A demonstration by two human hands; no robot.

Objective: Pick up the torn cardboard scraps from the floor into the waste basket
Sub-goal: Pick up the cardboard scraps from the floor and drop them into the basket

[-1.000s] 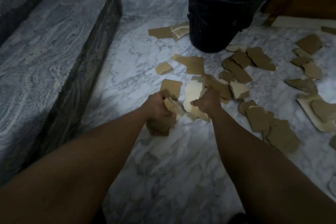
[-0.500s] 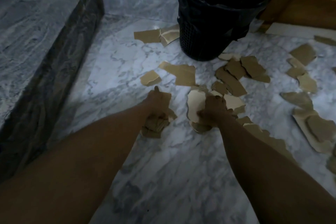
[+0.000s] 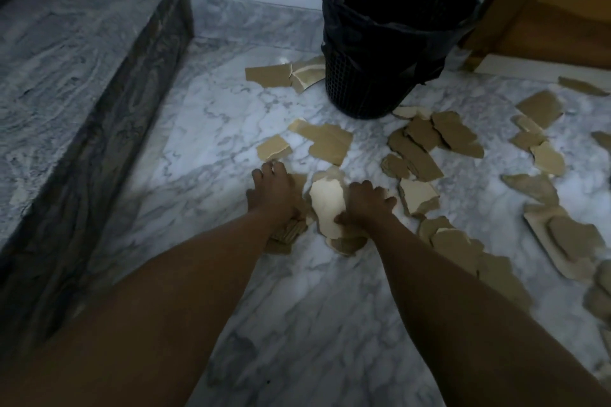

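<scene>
Several torn brown cardboard scraps lie scattered over the marble floor [image 3: 205, 155]. My left hand [image 3: 274, 192] rests flat on a small stack of scraps [image 3: 284, 235], fingers spread toward a loose scrap [image 3: 273, 148]. My right hand [image 3: 365, 201] grips a pale scrap [image 3: 327, 201] at its right edge, with more pieces bunched beneath it. The black waste basket [image 3: 390, 43], lined with a black bag, stands upright beyond both hands against the white wall. Further scraps sit at its left base [image 3: 269, 74] and to its right [image 3: 456, 132].
A raised grey marble step [image 3: 66, 69] runs along the left side. A wooden door and frame [image 3: 555, 10] fill the far right corner. More scraps [image 3: 562, 241] cover the floor on the right.
Both hands have dropped from a lifted grip to the floor and moved forward. The left hand's fingers have spread flat over its scraps. The camera has leaned closer to the basket.
</scene>
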